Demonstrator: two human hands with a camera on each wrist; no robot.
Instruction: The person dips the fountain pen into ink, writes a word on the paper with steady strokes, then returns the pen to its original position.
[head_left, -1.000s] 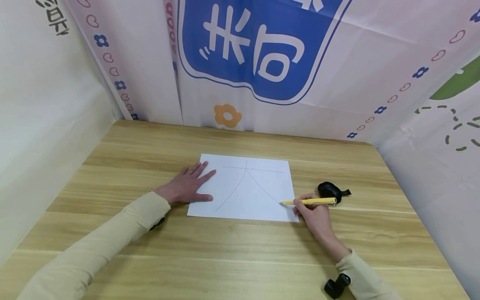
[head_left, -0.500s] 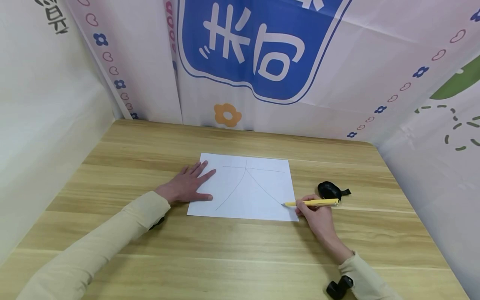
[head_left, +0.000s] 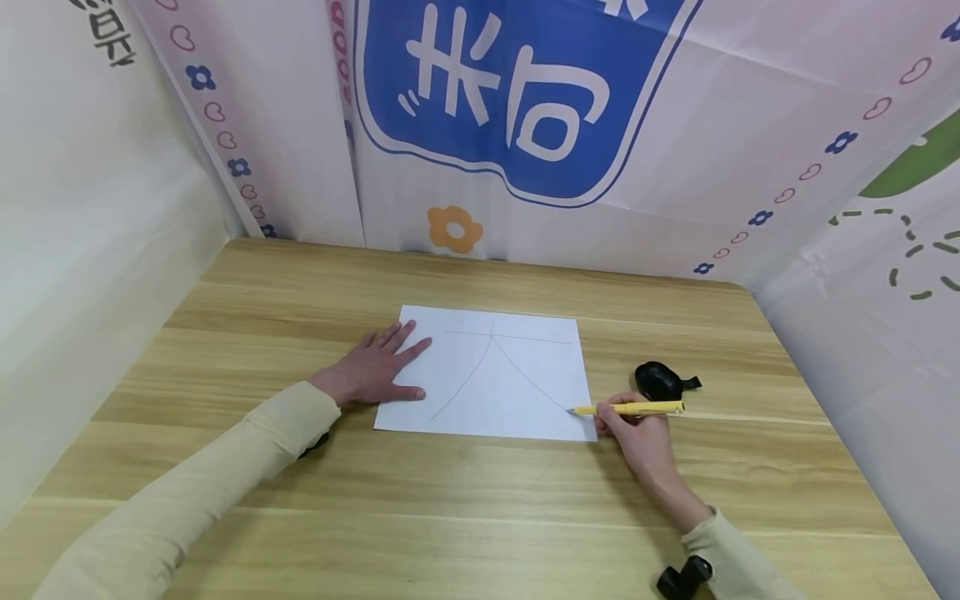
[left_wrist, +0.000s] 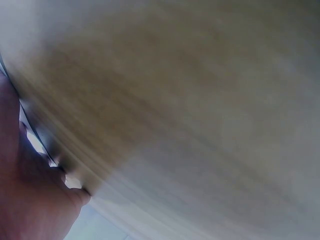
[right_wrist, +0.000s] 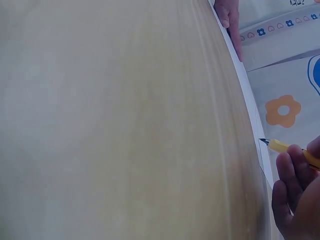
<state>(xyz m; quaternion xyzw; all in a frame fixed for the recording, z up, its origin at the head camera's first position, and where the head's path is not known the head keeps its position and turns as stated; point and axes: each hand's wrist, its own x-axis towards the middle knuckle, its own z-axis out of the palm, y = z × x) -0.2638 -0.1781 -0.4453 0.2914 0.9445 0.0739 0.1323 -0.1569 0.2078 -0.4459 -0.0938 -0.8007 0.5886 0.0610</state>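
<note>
Yellow pen [head_left: 630,408] has slid a little further toward four o'clock since a second ago, its tip now close to the lower right corner of the white paper [head_left: 517,392], at the end of the long slanting stroke. The right hand [head_left: 637,433] holds a narrow grip, fingers pinched round the barrel. The left hand [head_left: 371,371] has not moved: flat, fingers straight, pressing the sheet's nine o'clock edge. A black object [head_left: 660,381] lies on the wooden tabletop [head_left: 300,283] just beyond the pen.

Sheet of paper [head_left: 491,375] mid-table [head_left: 465,500], left hand [head_left: 372,371] on its left edge, pen [head_left: 630,408] at right corner, perhaps touching
</note>
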